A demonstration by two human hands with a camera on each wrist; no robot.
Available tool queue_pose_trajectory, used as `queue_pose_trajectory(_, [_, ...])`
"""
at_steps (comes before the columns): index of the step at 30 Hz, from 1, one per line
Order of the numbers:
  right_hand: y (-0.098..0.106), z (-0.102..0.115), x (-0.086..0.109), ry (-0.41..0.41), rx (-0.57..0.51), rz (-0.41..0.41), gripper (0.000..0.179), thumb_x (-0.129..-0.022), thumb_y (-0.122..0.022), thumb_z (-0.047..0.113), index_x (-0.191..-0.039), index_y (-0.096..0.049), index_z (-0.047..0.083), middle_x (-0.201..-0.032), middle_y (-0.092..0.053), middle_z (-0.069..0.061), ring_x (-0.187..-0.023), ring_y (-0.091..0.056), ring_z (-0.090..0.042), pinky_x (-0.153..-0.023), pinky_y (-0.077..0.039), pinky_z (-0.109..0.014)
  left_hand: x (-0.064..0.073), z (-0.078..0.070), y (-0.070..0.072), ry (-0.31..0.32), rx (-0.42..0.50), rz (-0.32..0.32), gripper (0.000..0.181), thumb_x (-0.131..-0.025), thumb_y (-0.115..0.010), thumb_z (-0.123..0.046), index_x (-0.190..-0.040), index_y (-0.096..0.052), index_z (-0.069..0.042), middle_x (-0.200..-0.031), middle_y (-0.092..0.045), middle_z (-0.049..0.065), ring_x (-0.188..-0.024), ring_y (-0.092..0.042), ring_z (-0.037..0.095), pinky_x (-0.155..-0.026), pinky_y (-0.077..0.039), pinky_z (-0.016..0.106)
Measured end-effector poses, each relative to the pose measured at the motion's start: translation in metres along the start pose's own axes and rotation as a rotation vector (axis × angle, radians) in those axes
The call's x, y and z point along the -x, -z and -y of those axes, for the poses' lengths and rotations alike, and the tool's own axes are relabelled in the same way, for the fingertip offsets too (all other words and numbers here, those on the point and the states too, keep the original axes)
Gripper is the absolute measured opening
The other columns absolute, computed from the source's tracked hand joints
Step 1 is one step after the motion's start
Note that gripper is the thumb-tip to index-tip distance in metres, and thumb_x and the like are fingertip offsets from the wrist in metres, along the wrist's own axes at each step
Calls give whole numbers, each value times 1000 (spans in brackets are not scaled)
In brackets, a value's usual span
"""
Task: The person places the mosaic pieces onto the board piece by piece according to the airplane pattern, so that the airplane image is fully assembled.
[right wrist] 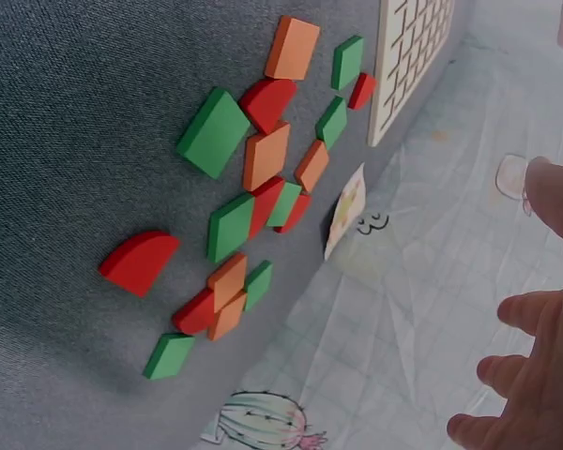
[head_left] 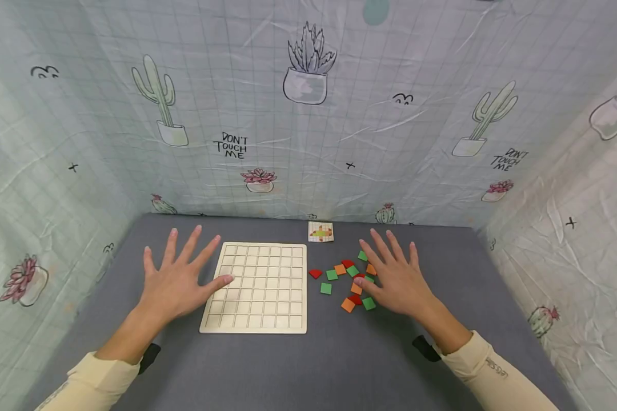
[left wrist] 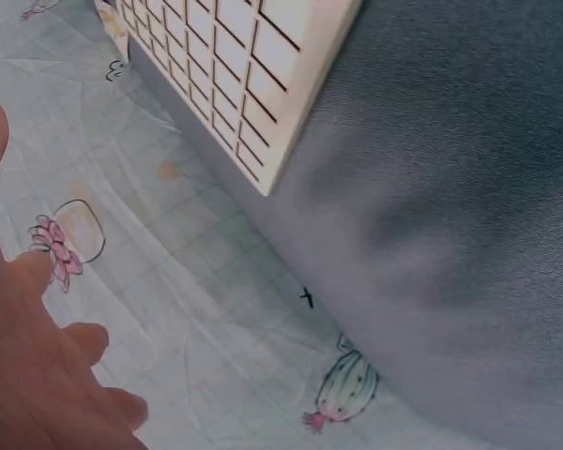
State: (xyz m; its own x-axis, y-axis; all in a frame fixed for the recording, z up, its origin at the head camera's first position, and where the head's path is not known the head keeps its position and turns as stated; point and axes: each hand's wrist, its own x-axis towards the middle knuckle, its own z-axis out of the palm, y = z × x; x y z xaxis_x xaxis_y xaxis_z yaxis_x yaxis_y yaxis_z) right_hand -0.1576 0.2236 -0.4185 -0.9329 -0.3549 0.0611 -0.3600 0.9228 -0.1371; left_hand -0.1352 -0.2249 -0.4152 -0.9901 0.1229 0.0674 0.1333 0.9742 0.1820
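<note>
My left hand (head_left: 173, 285) is spread with straight fingers over the left side of a pale wooden grid board (head_left: 267, 288), its thumb above the board's squares. It holds nothing. My right hand (head_left: 398, 282) is also spread and holds nothing. Beneath and beside its thumb and fingers lie several loose tiles: green squares (right wrist: 214, 133), orange squares (right wrist: 292, 49) and red quarter-round pieces (right wrist: 140, 262). Some of these tiles overlap or touch one another, and in the head view the right hand hides part of the group.
A small card (head_left: 321, 232) with a coloured picture on a grid lies at the table's back edge. The grey table (head_left: 267, 371) is bounded at the back and sides by a printed curtain (head_left: 308, 142) with cactus drawings.
</note>
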Motion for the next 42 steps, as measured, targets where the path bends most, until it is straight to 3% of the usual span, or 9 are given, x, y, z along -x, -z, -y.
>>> queue_pose_trajectory(18, [-14,-3,1,16,-28,-21,85,-97,-64,61,-166,-30,25,-178,-12,-6,-164,-10,-41,-121,-5,-80,-11,23,-26,-47,19,-23,96,-89,-57,-82,-167,-23,-37,-178,-12,10,-162,0,50,-116,1,84])
queue_pose_trajectory(28, [-21,-4,4,6,-66,-30,83,-98,-66,57,-165,-33,22,-178,-14,-7,-164,-11,-40,-122,-6,-79,-18,38,-38,-78,77,101,91,-91,-59,-77,-165,-30,-33,-176,-17,16,-161,0,54,-116,-1,85])
queue_pose_trajectory(42, [-34,-11,10,28,-83,-44,80,-99,-66,52,-164,-35,18,-176,-19,-11,-162,-16,-43,-120,-10,-81,-36,55,-41,-116,184,279,93,-87,-74,-65,-162,-39,-22,-170,-28,24,-154,-17,61,-110,-20,87])
